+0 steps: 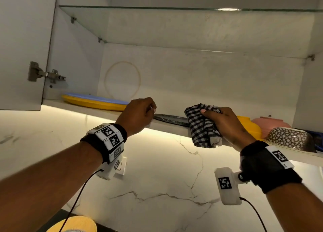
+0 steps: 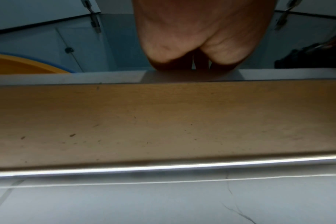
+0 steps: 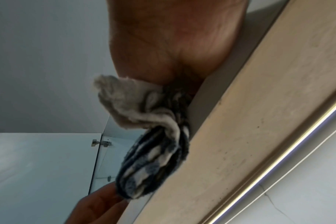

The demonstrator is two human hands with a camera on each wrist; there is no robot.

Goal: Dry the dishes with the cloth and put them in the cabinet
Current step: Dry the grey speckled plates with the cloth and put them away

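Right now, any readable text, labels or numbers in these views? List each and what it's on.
No readable words.
Left wrist band: black-and-white square code tags, tiny characters beside them too small to read.
Right wrist band and its camera housing: code tags only.
Dishes, cloth, cabinet: no text.

A warm light strip under the white cabinet base (image 1: 97,115) washes the white marble wall (image 1: 157,170) in yellow glow, while the cabinet interior above sits dimmer and greyish. A small glare spot marks the glass shelf edge (image 1: 227,9). The head view bends straight lines at its edges. Both wrist views are soft and blurred, palms close and unfocused; the strip (image 3: 289,153) gleams white there.
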